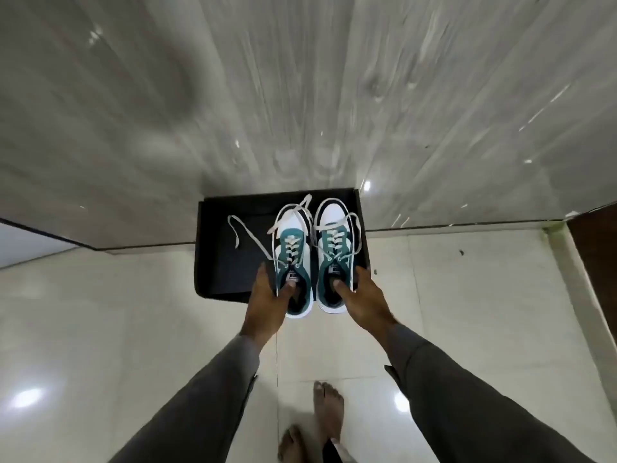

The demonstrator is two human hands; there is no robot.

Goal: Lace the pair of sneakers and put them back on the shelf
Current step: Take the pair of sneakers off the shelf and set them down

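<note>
Head view: laced sneakers (hand-held) over black box.

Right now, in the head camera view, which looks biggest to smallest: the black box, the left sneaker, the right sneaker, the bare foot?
1. Black box, clearly largest.
2. Left sneaker and right sneaker, alike.
3. Bare foot, smaller, though nearer the camera.

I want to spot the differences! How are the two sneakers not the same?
The left sneaker has a long lace trailing out to the side over the black box; the right sneaker keeps its lace looped close around its toe. The left hand holds the left sneaker, the right hand the right one. The right sneaker sits a bit farther forward. Both are teal and white, laced but untied, toes pointing away.
</note>
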